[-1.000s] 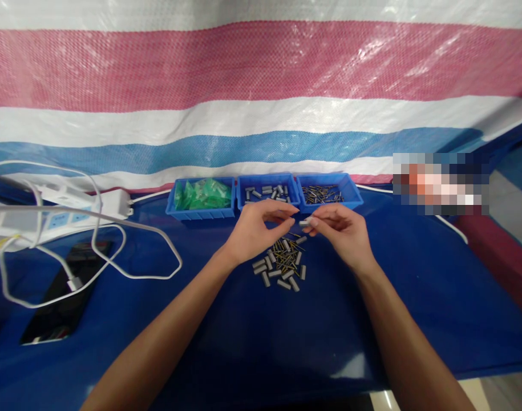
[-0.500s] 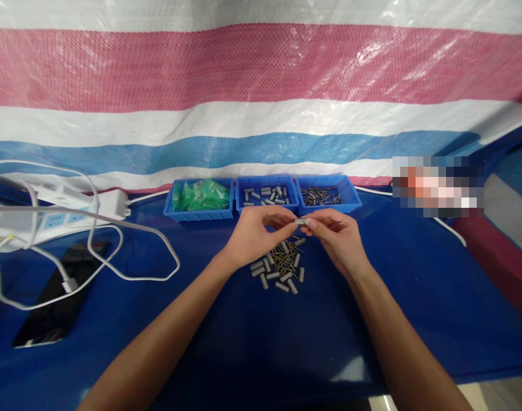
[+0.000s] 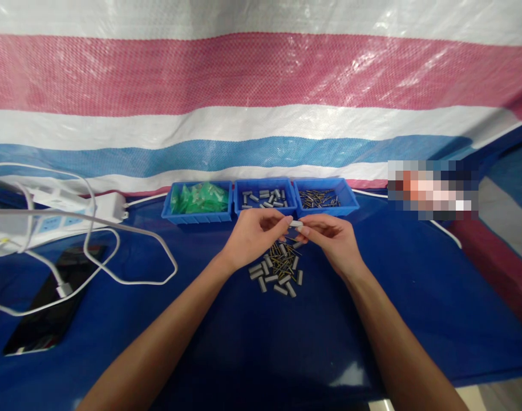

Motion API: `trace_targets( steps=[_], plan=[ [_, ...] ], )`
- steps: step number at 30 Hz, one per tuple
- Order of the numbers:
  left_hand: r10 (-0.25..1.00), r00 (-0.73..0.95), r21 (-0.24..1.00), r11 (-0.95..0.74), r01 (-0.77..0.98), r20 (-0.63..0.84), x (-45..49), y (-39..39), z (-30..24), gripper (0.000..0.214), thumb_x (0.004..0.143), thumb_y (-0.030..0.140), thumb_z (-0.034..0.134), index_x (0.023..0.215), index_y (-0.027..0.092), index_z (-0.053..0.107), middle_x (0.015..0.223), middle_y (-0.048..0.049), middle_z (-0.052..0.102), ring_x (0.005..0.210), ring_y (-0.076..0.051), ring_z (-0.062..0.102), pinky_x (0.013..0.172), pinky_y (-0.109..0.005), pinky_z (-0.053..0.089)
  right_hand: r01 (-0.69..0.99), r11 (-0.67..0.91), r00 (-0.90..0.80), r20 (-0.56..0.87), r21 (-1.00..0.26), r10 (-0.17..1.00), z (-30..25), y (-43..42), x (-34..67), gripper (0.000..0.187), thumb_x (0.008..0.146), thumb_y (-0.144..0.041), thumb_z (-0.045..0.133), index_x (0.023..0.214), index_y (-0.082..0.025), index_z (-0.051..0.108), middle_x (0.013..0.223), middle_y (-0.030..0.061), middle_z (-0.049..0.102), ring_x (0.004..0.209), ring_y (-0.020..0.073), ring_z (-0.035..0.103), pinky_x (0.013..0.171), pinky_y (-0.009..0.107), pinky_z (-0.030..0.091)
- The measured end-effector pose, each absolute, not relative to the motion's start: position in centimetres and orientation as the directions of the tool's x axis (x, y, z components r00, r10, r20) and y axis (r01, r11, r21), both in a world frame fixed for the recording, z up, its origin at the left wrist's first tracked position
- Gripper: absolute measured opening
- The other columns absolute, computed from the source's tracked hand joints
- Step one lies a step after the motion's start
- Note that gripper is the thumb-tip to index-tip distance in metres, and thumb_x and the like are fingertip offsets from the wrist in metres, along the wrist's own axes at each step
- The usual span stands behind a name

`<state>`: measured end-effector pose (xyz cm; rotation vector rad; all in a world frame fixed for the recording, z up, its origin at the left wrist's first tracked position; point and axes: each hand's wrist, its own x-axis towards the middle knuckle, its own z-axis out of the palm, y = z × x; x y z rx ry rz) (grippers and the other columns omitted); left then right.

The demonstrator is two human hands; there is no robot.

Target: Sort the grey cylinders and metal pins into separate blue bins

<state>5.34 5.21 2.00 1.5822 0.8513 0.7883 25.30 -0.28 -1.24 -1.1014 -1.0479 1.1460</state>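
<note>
Since 1 s ago hands have closed up: L hand [image 3: 253,235] was apart from R hand [image 3: 336,238], which had the grey cylinder [image 3: 295,224] alone; now it's btwn both. L thumb & fingers pinch its left end, R thumb & fingers pinch the right end, held approx. level above the tbl [image 3: 252,348].

Just below/nearer: loose pile of more grey cylinders [image 3: 282,290] w/ thin brass-coloured pins [image 3: 279,264] heaped in the middle; its far edge is partly blocked by the hands.

Behind, 3 blue bins in a row. L bin [image 3: 196,218]: green bags [image 3: 201,198]. Mid bin [image 3: 264,184]: grey cylinders, near edge partly covered by L hand. R bin [image 3: 349,201]: thin pins; R hand just in front.

Far left: white pwr strip [image 3: 115,206], looped white cable [image 3: 172,260] w/ plug end lying across blk phone [image 3: 38,331], well apart from hands. Striped sheet [image 3: 243,71] hangs behind the bins. Far right: pixelated patch [image 3: 432,191], can't ID; white cord [image 3: 449,234] nearby.
</note>
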Motion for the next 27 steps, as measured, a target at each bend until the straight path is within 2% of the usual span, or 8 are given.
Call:
trace_targets(
  steps=[7, 13, 17, 21, 24, 27],
  plan=[
    [0.853, 0.519, 0.981, -0.145, 0.13, 0.057, 5.2, 5.2, 1.9, 0.024, 0.094, 0.037, 0.072, 0.088, 0.014, 0.079, 0.08, -0.0057, 0.08, 0.071, -0.016, 0.077, 0.067, -0.024, 0.06, -0.154, 0.073, 0.107, 0.057, -0.985, 0.993, -1.4, -0.3, 25.5, 0.022, 0.075, -0.032, 0.095, 0.094, -0.026, 0.085, 0.078, 0.0014, 0.082, 0.068, 0.0187, 0.078, 0.065, 0.031, 0.067],
    [0.865, 0.502, 0.999, -0.045, 0.022, 0.028, 5.2, 5.3, 2.0, 0.022, 0.086, 0.032, 0.082, 0.099, 0.014, 0.08, 0.092, -0.0081, 0.082, 0.081, -0.019, 0.079, 0.078, -0.028, 0.064, -0.141, 0.082, 0.126, 0.064, -0.987, 0.99, -1.2, -0.4, 25.4, 0.024, 0.071, -0.032, 0.098, 0.09, -0.026, 0.085, 0.085, 0.0021, 0.084, 0.077, 0.0208, 0.081, 0.077, 0.033, 0.068],
    [0.846, 0.531, 0.999, -0.029, -0.034, 0.043, 5.2, 5.4, 2.1, 0.021, 0.088, 0.029, 0.079, 0.103, 0.013, 0.08, 0.096, -0.0087, 0.081, 0.081, -0.017, 0.078, 0.077, -0.027, 0.064, -0.141, 0.09, 0.132, 0.071, -0.986, 0.989, -1.3, -0.5, 25.2, 0.025, 0.071, -0.03, 0.098, 0.092, -0.026, 0.085, 0.09, 0.0022, 0.084, 0.081, 0.0203, 0.081, 0.08, 0.033, 0.067],
    [0.827, 0.561, 0.999, 0.013, -0.053, 0.019, 5.1, 5.7, 2.0, 0.024, 0.09, 0.032, 0.079, 0.102, 0.012, 0.08, 0.088, -0.0079, 0.08, 0.075, -0.015, 0.075, 0.074, -0.026, 0.063, -0.097, 0.078, 0.124, 0.066, -0.992, 0.99, -1.4, -0.5, 25.4, 0.028, 0.072, -0.035, 0.097, 0.096, -0.027, 0.084, 0.093, 0.0024, 0.084, 0.084, 0.021, 0.08, 0.083, 0.036, 0.066],
    [0.899, 0.439, 0.998, 0.036, -0.059, -0.007, 4.8, 6.0, 1.8, 0.031, 0.086, 0.039, 0.083, 0.102, 0.012, 0.081, 0.083, -0.0081, 0.08, 0.075, -0.018, 0.077, 0.074, -0.029, 0.065, 0.081, 0.09, 0.099, 0.098, -0.993, 0.99, -1.2, -0.5, 26.3, 0.031, 0.077, -0.041, 0.092, 0.102, -0.026, 0.082, 0.093, 0.0041, 0.083, 0.083, 0.0225, 0.079, 0.081, 0.038, 0.065],
    [0.966, 0.258, 0.997, 0.019, -0.076, 0.002, 4.5, 6.6, 1.5, 0.036, 0.082, 0.042, 0.086, 0.1, 0.012, 0.08, 0.086, -0.0092, 0.082, 0.079, -0.021, 0.08, 0.079, -0.033, 0.068, 0.411, 0.161, -0.02, 0.167, -0.897, 0.986, -1.0, -0.5, 27.7, 0.026, 0.085, -0.041, 0.086, 0.104, -0.024, 0.082, 0.097, 0.0064, 0.082, 0.083, 0.0235, 0.075, 0.079, 0.039, 0.061]
  ],
)
